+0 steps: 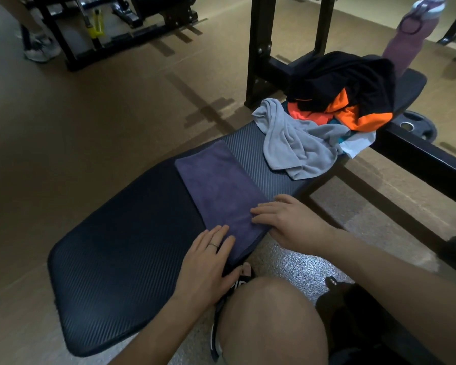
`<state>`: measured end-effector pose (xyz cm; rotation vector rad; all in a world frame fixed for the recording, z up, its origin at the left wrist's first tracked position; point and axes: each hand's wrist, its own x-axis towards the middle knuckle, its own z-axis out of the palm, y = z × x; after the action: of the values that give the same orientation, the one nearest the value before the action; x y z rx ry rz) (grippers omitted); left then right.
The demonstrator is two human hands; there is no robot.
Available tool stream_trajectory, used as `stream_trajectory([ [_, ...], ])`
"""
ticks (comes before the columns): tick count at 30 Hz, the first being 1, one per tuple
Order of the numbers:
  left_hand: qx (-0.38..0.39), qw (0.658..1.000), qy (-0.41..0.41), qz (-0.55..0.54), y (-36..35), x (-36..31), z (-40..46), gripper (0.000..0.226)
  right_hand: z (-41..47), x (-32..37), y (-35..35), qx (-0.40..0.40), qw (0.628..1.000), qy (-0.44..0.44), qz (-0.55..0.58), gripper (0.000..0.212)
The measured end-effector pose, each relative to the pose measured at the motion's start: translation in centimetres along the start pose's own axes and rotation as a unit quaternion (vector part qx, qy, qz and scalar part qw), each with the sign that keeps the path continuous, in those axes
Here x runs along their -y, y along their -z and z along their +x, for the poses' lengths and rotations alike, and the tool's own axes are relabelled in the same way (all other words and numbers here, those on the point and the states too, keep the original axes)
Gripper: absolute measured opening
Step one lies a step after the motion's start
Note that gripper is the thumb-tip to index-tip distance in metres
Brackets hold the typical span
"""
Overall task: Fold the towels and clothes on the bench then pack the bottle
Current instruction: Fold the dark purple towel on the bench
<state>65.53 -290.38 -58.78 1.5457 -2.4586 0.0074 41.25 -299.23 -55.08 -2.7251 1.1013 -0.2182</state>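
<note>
With both the left hand and right hand pressed flat and empty on the purple towel at mid-frame, its near end, apparently overhanging the bench, could slide off, while the bottle stands upper right.

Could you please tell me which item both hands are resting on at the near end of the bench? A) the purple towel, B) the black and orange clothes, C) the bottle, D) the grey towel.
A: the left hand and right hand lie flat on the purple towel, spread across the bench.
</note>
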Motion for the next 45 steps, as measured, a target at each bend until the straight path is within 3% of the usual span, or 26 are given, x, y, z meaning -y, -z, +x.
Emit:
stream_trajectory([
  [4, -0.018, 0.999, 0.012, -0.034, 1.2, 0.3, 1.0, 0.056, 1.1, 0.3, 1.9, -0.019, 0.980, -0.110, 0.165, 0.028],
  [7, 0.000, 0.997, 0.036, -0.063, 1.9, 0.8, 1.5, 0.031, 1.9, -0.4, 2.8, 0.005, 0.951, -0.173, 0.258, 0.018],
  [9, 0.009, 0.986, 0.100, -0.136, 2.4, 1.1, 1.8, 0.011, 2.5, -0.8, 2.8, 0.014, 0.938, -0.193, 0.287, 0.009],
  [11, 0.009, 0.953, 0.173, -0.248, 2.7, 1.4, 2.1, 0.010, 3.3, -1.1, 2.6, 0.011, 0.930, -0.212, 0.300, 0.011],
  [14, -0.024, 0.872, 0.270, -0.408, 3.0, 1.8, 3.2, 0.019, 4.5, -1.6, 1.9, 0.001, 0.927, -0.251, 0.279, 0.024],
  [17, -0.036, 0.838, 0.330, -0.432, 3.0, 2.3, 4.4, 0.029, 5.4, -1.9, 0.7, 0.003, 0.936, -0.289, 0.203, 0.040],
  [21, -0.049, 0.863, 0.353, -0.359, 2.6, 2.0, 4.9, 0.035, 6.0, -1.9, -0.7, -0.027, 0.927, -0.325, 0.186, 0.047],
  [24, -0.062, 0.882, 0.351, -0.308, 2.3, 1.8, 4.6, 0.022, 5.9, -1.7, -0.9, -0.036, 0.925, -0.330, 0.185, 0.049],
  [27, -0.077, 0.880, 0.358, -0.301, 2.0, 1.8, 4.3, 0.010, 5.9, -1.2, -1.2, -0.055, 0.924, -0.336, 0.174, 0.052],
  [32, -0.089, 0.886, 0.361, -0.277, 2.1, 1.4, 4.3, 0.014, 5.9, 0.0, -1.3, -0.093, 0.925, -0.344, 0.129, 0.042],
  [37, -0.057, 0.917, 0.348, -0.185, 2.4, 0.9, 5.1, 0.011, 6.3, 0.7, -2.5, -0.139, 0.942, -0.303, -0.031, 0.028],
  [40, -0.047, 0.928, 0.337, -0.153, 2.5, 1.4, 5.4, 0.007, 6.7, 1.2, -3.4, -0.150, 0.936, -0.307, -0.079, 0.028],
  [42, -0.039, 0.937, 0.317, -0.144, 2.5, 1.6, 5.4, 0.016, 6.8, 1.2, -3.5, -0.157, 0.930, -0.311, -0.114, 0.030],
  [45, -0.005, 0.961, 0.265, -0.083, 2.2, 2.1, 5.5, 0.019, 7.2, 1.2, -3.0, -0.174, 0.939, -0.238, -0.176, 0.031],
])
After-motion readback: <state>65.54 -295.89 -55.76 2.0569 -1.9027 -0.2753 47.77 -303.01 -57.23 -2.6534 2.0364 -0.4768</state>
